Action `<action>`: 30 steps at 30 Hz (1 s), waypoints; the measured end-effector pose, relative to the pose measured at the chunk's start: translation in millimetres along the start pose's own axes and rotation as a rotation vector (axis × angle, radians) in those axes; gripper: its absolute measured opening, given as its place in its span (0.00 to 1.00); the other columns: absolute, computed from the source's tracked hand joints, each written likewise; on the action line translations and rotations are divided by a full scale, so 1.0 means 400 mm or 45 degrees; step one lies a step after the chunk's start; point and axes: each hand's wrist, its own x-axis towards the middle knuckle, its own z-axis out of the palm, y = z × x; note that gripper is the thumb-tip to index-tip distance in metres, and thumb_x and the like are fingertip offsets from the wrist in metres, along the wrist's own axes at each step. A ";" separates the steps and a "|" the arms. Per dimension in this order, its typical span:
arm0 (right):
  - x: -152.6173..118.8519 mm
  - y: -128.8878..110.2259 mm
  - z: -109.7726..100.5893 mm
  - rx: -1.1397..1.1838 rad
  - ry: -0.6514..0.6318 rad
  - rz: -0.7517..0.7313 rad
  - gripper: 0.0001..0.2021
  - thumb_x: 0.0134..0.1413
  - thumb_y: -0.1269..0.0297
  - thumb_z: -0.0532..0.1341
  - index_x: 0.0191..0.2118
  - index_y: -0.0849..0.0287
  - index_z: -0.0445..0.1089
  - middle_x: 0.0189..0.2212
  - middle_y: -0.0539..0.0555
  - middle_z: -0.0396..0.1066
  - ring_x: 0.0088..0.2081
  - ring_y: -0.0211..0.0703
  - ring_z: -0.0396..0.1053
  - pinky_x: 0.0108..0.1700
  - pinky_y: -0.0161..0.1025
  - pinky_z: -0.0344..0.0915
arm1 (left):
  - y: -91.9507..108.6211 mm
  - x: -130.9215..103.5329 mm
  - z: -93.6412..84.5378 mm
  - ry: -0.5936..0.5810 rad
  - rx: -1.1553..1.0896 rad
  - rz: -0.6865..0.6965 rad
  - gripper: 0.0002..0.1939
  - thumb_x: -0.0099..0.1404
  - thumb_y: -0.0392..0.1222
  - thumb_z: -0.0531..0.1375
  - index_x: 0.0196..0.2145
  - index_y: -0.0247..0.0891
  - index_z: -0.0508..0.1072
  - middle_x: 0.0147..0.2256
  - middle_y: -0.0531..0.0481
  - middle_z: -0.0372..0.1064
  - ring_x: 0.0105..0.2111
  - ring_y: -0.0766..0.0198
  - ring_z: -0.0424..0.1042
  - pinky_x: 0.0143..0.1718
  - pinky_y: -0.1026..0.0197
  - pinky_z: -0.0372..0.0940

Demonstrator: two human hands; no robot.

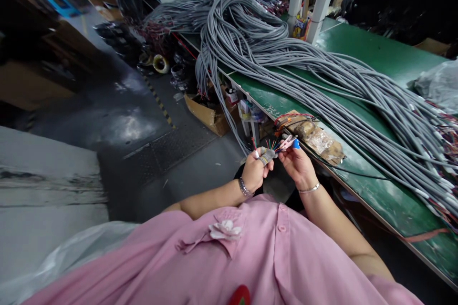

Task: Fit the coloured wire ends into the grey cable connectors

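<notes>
My left hand (255, 170) is closed around the stripped end of a grey cable (233, 126), which drops to it from the bench pile. A grey piece with yellowish marks (266, 155) shows at its fingers, and I cannot make out exactly what it is. Thin coloured wires (272, 145) fan out there in red, green, orange and blue. Close beside it, my right hand (299, 167) pinches the wire ends, with a blue cover (296, 143) on one fingertip. Something pale pink by those fingertips is too small to tell.
Many grey cables (250, 52) lie heaped along the green bench (372, 45). At its near edge sits a taped brown bundle (315, 138) with red and orange wires. Below stands an open cardboard box (209, 116). Yellow tape rolls (161, 64) lie on the floor. A white cabinet (50, 176) is at left.
</notes>
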 end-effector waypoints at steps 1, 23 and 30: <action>0.001 0.000 0.000 -0.001 -0.001 -0.001 0.09 0.48 0.58 0.68 0.34 0.55 0.74 0.34 0.49 0.77 0.32 0.35 0.71 0.33 0.32 0.69 | 0.000 0.000 0.000 -0.002 0.005 -0.003 0.17 0.56 0.53 0.63 0.31 0.35 0.69 0.16 0.56 0.63 0.10 0.77 0.51 0.10 0.69 0.40; -0.049 -0.009 -0.013 -0.284 -0.151 0.205 0.20 0.44 0.45 0.67 0.35 0.57 0.73 0.32 0.52 0.75 0.31 0.38 0.70 0.34 0.36 0.69 | 0.002 -0.031 -0.030 -0.032 0.102 0.049 0.16 0.55 0.53 0.63 0.28 0.36 0.67 0.17 0.56 0.65 0.11 0.76 0.52 0.11 0.69 0.43; -0.076 0.017 0.008 -0.675 -0.063 -0.126 0.08 0.45 0.60 0.69 0.31 0.56 0.73 0.25 0.47 0.68 0.26 0.33 0.62 0.31 0.32 0.61 | -0.023 -0.031 -0.039 -0.128 0.243 0.120 0.16 0.59 0.52 0.61 0.26 0.36 0.66 0.18 0.56 0.65 0.12 0.76 0.54 0.12 0.69 0.45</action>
